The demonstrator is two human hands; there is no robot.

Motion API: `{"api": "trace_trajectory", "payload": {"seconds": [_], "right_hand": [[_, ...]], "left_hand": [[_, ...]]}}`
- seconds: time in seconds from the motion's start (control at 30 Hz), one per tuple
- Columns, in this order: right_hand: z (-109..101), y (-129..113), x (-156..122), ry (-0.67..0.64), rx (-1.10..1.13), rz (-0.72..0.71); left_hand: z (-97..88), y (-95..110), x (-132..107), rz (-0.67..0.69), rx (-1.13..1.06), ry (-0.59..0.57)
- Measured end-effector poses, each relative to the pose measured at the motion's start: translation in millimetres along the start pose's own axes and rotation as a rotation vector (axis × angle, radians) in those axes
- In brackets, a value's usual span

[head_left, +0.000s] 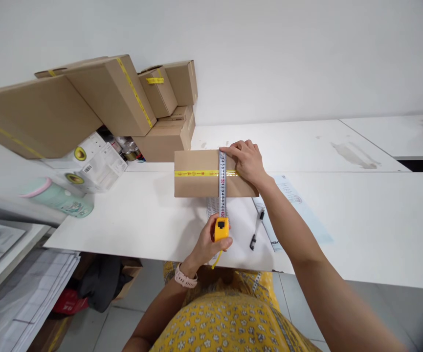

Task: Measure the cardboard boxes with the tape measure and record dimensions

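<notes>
A small cardboard box [195, 174] sealed with yellow tape lies on the white table [361, 225]. A tape measure blade [222, 183] runs across the box from its far edge toward me. My right hand [246, 161] presses the blade's end down on the box's far edge, fingers flat. My left hand [207, 244] is closed around the yellow tape measure case [221, 229] just in front of the box. A pink watch sits on my left wrist.
A black pen [256, 230] and printed sheets of paper [292, 205] lie to the right of the box. A pile of cardboard boxes [116, 98], white product boxes [94, 164] and a mint-green bottle [62, 198] stand at the left.
</notes>
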State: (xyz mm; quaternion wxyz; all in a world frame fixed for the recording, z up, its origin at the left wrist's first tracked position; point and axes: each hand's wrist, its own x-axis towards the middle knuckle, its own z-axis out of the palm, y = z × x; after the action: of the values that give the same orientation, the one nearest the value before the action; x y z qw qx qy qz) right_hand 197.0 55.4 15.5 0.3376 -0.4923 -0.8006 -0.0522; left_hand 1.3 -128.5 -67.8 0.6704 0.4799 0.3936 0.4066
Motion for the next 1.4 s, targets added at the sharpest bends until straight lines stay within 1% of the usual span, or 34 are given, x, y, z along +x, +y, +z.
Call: {"api": "trace_trajectory", "payload": {"seconds": [0.07, 0.13, 0.2, 0.27, 0.33, 0.4, 0.5, 0.57, 0.63, 0.73, 0.8, 0.87, 0.9, 0.93, 1.0, 1.07, 1.13, 1.2, 1.23, 1.27, 1.3, 1.33, 1.37, 1.4], "right_hand": [[0.3, -4.2, -0.8, 0.017, -0.039, 0.018], [0.3, -9.8, -3.5, 0.042, -0.095, 0.034], [-0.4, -16.7, -10.8, 0.065, -0.148, 0.033], [-1.5, -25.7, -26.1, 0.091, -0.181, 0.016], [-1.5, -36.9, -51.2, 0.129, -0.193, -0.008], [0.7, -49.4, -84.3, 0.164, -0.189, -0.036], [4.4, -65.1, -134.9, 0.180, -0.142, -0.073], [0.5, -70.5, -158.0, 0.178, -0.048, -0.060], [-11.8, -70.7, -167.8, 0.223, 0.121, 0.044], [-39.7, -65.2, -164.6, 0.339, 0.494, 0.285], [-56.1, -62.5, -160.5, 0.359, 0.695, 0.387], [-65.1, -64.0, -161.6, 0.378, 0.783, 0.454], [-66.4, -66.9, -164.8, 0.393, 0.801, 0.476], [-65.8, -71.2, -169.6, 0.413, 0.812, 0.489], [-60.7, -83.4, -182.5, 0.443, 0.811, 0.486], [-53.3, -98.4, -196.7, 0.446, 0.756, 0.415], [-46.1, -112.3, -209.4, 0.405, 0.647, 0.255], [-39.1, -121.4, -220.5, 0.355, 0.536, 0.037], [-35.4, -123.3, -225.9, 0.349, 0.501, -0.047], [-31.3, -123.4, -231.6, 0.366, 0.477, -0.090], [-26.8, -121.7, -237.5, 0.401, 0.458, -0.079], [-21.9, -118.2, -243.3, 0.435, 0.437, -0.011], [-16.7, -113.1, -248.7, 0.455, 0.408, 0.110], [-11.2, -106.7, -253.1, 0.449, 0.372, 0.265]], "left_hand": [[-2.1, 0.1, -7.4, -0.003, -0.026, -0.008], [-5.8, 0.4, -19.2, 0.032, -0.048, -0.019], [-10.9, 1.2, -33.3, 0.107, -0.033, -0.010], [-16.7, 1.9, -47.1, 0.185, 0.013, 0.025], [-22.6, 1.5, -59.3, 0.241, 0.069, 0.058], [-27.8, -0.3, -69.6, 0.255, 0.132, 0.069], [-32.8, -4.2, -82.0, 0.183, 0.237, 0.034], [-33.7, -5.7, -87.2, 0.099, 0.330, -0.023], [-32.6, -5.7, -88.9, 0.039, 0.479, -0.094], [-28.0, -4.4, -85.9, 0.021, 0.749, -0.225], [-24.5, -3.9, -83.2, 0.028, 0.868, -0.308], [-22.1, -4.7, -82.0, 0.023, 0.922, -0.362], [-21.4, -5.8, -82.1, 0.013, 0.929, -0.371], [-21.2, -7.4, -82.7, 0.000, 0.920, -0.367], [-21.5, -11.9, -84.0, -0.023, 0.861, -0.314], [-22.1, -17.2, -84.6, -0.002, 0.785, -0.232], [-22.0, -21.7, -84.2, 0.069, 0.737, -0.158], [-21.1, -23.5, -83.8, 0.166, 0.717, -0.112], [-20.7, -22.9, -84.0, 0.224, 0.712, -0.093], [-20.4, -21.1, -84.5, 0.286, 0.712, -0.070], [-20.8, -18.1, -85.4, 0.349, 0.717, -0.044], [-22.0, -13.8, -86.2, 0.416, 0.728, -0.014], [-24.4, -7.9, -86.6, 0.483, 0.744, 0.024], [-27.9, -0.6, -86.1, 0.555, 0.759, 0.071]]}}
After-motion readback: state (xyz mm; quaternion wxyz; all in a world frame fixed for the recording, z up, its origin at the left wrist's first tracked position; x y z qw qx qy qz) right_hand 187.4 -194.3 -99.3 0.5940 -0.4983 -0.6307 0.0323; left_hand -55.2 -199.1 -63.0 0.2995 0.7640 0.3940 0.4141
